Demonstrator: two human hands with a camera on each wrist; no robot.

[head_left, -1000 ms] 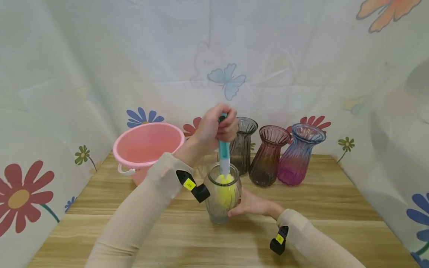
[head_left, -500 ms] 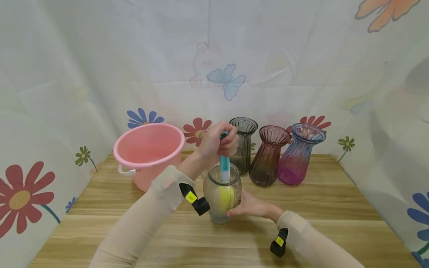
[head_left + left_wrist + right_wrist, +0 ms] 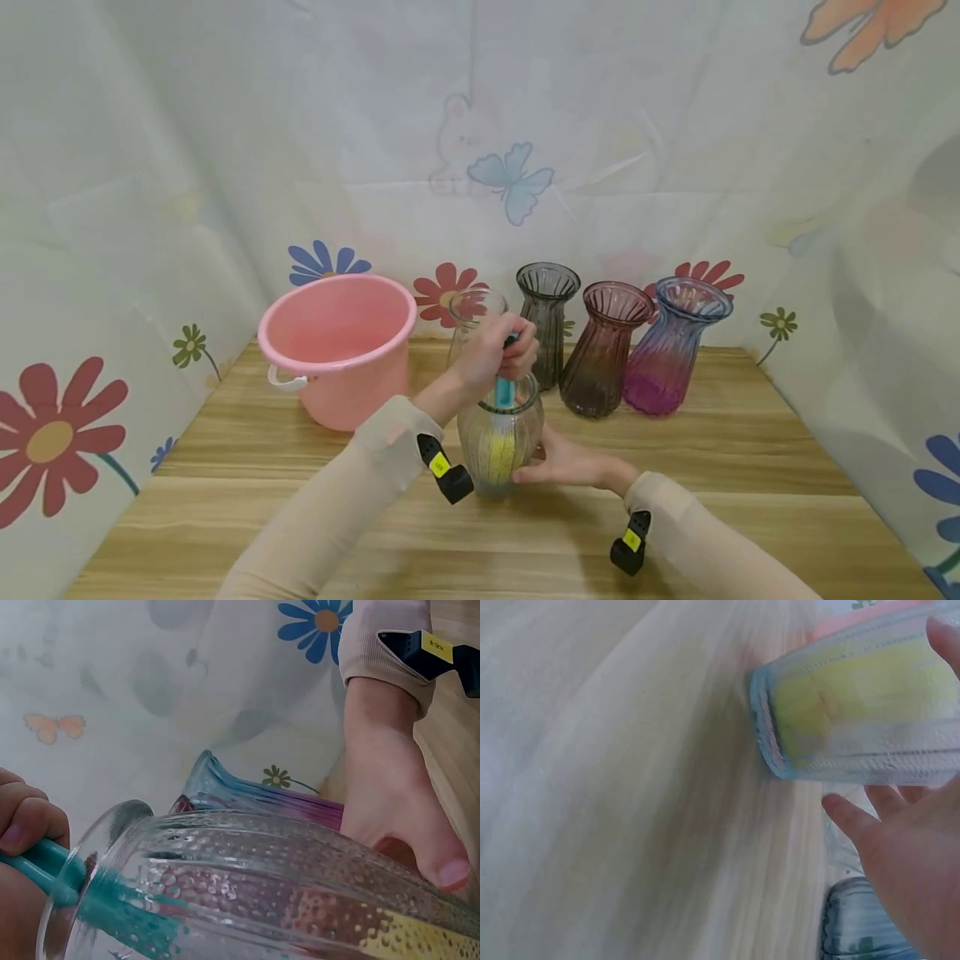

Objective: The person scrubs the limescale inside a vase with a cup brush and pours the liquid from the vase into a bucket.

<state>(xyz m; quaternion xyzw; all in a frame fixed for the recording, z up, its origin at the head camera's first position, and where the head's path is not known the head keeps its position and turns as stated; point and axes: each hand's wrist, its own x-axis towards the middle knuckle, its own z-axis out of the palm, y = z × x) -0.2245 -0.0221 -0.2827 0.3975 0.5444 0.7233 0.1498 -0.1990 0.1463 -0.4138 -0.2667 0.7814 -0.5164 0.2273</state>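
My left hand [image 3: 497, 354] grips the teal handle [image 3: 505, 393] of a sponge bottle brush above a clear ribbed glass vase [image 3: 472, 437]. Through the glass, the yellow sponge head [image 3: 501, 457] shows low inside. My right hand [image 3: 566, 462] holds the vase's lower right side, thumb in front; its other fingers are mostly hidden behind. In the left wrist view, the teal handle [image 3: 124, 922] passes through the mouth of the dimpled vase [image 3: 240, 855]. The right wrist view has the sponge [image 3: 877, 682] near the base, with my right hand [image 3: 907, 847] beside the glass.
A pink bucket [image 3: 352, 392] with a white handle stands at the left. Behind the work are another clear vase [image 3: 467, 308], a grey vase [image 3: 547, 325], a brownish-red vase [image 3: 603, 358] and a blue-purple vase [image 3: 667, 358]. A patterned curtain [image 3: 637, 125] hangs behind the wooden table [image 3: 712, 467].
My left hand has moved down towards the vase's mouth, and the yellow sponge has sunk from near the rim to the lower part. My right hand stays on the vase.
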